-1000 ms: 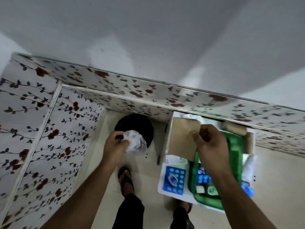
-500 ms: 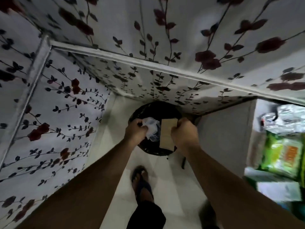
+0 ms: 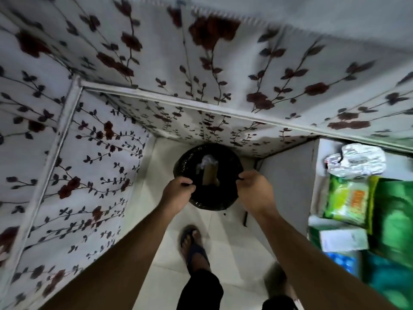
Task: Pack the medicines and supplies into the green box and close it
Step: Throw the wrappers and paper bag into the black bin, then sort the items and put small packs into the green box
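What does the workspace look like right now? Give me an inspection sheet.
Surface: pale tiled floor.
Job's things: green box at right, blurred; green packet, silver foil pack and white carton beside it.
Clutter: black-lined bin holding brown paper and crumpled plastic.
Grippers: left hand and right hand pinch the bin's rim.
Cables: nothing seen.
Surroundings: floral fabric wardrobe; sandalled foot.

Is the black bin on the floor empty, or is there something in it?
Not empty. Inside the black bin lie a brown paper piece and a crumpled clear plastic wrapper.
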Demonstrator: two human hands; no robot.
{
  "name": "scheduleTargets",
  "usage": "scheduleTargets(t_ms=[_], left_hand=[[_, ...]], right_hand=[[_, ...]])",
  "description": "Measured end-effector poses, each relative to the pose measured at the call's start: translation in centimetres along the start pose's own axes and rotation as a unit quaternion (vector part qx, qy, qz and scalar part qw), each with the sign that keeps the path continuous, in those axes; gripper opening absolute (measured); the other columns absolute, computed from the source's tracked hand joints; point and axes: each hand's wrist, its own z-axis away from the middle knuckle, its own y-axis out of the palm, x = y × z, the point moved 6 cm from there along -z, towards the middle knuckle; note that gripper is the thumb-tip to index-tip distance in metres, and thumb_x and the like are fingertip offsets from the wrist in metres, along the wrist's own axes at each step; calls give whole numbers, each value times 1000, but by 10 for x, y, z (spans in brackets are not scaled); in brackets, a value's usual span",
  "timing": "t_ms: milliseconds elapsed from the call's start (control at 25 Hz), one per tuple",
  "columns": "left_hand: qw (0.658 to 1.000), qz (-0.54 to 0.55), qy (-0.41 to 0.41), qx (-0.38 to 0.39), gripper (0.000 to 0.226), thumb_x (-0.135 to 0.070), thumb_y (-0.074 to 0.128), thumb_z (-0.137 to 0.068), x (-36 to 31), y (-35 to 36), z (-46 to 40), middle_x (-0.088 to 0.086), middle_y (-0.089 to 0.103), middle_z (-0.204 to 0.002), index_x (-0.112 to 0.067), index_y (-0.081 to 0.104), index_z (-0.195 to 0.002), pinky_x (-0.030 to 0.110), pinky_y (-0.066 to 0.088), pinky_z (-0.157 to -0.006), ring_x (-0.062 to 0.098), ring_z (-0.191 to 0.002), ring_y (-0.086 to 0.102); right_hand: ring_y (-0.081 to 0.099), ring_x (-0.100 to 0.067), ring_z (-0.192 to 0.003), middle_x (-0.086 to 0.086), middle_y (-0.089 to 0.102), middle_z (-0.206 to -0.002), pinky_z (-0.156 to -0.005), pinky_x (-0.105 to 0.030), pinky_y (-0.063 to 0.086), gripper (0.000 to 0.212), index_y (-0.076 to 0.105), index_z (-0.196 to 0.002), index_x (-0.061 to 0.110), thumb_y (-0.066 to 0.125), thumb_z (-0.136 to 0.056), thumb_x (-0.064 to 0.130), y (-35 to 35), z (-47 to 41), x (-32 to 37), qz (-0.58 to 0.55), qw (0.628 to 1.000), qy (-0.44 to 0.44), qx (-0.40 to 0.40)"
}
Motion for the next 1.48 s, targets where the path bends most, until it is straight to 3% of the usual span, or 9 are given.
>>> scheduleTargets(t_ms=[160, 280, 440, 600, 920, 1040, 1160, 1320, 1480], left_hand=[[998, -6, 64, 1, 10, -14, 63, -88, -58, 15, 84, 15, 72, -96, -24, 66, -88, 40, 54, -78, 24, -76, 68], [994, -22, 110, 11, 9, -14, 62, -91, -101, 49, 151, 10, 72, -95, -19, 68, -96, 39, 54, -80, 22, -82, 70], [982, -78, 172, 4, 13, -17, 70, -84, -145, 111, 229, 0, 72, -87, -24, 68, -95, 33, 55, -77, 17, -85, 69], [933, -245, 263, 7, 36, -22, 77, -75, -150, 175, 259, -10, 63, -99, -28, 64, -108, 29, 53, -81, 8, -90, 62], [829, -432, 352, -40, 46, -23, 79, -68, -132, 220, 247, 3, 63, -100, -25, 66, -113, 39, 54, -77, 27, -97, 61], [814, -465, 346, -34, 43, -28, 77, -68, -136, 225, 252, 0, 63, -97, -27, 66, -110, 35, 53, -70, 26, -94, 62], [829, -466, 302, -63, 34, -37, 74, -69, -144, 214, 279, -8, 63, -93, -32, 65, -101, 28, 42, -58, 17, -81, 60], [888, -375, 240, -113, 27, -42, 77, -68, -169, 191, 334, -17, 66, -83, -31, 61, -87, 22, 42, -52, 3, -66, 61], [916, -271, 288, -65, 26, -39, 80, -70, -225, 245, 357, -17, 68, -74, -26, 61, -81, 13, 45, -48, -4, -59, 64]], right_hand=[[70, -22, -91, 0, 75, -89, -79, -29, 51, 16, 69, -101, 18, 62, -88, 20, -93, 74, 28, -58, 993, -94, -47], [66, -13, -73, 8, 71, -80, -71, -33, 54, 11, 67, -96, 23, 60, -88, 22, -167, 126, 16, -130, 979, -142, -61], [66, -1, -74, 13, 71, -83, -67, -18, 52, 14, 68, -93, 27, 64, -91, 14, -286, 159, -54, -173, 969, -132, -115], [70, -13, -74, 6, 73, -82, -60, -17, 49, 15, 70, -89, 23, 63, -89, 9, -375, 149, -152, -191, 956, -53, -215], [63, -20, -70, 1, 69, -90, -58, -28, 41, 31, 56, -113, 19, 65, -87, 32, -361, 84, -260, -97, 974, 109, -171], [58, -22, -79, 7, 64, -84, -70, -32, 42, 45, 49, -122, 18, 69, -85, 32, -357, 75, -272, -109, 968, 134, -182], [63, -24, -83, 3, 69, -92, -75, -35, 50, 46, 53, -120, 20, 72, -80, 32, -356, 70, -276, -118, 966, 141, -183], [66, -25, -76, -1, 70, -92, -56, -28, 49, 37, 63, -114, 18, 72, -79, 27, -355, 73, -278, -161, 960, 157, -168], [69, -26, -75, -1, 74, -81, -68, -34, 55, 29, 73, -107, 15, 72, -78, 22, -359, 80, -284, -207, 951, 150, -173]])
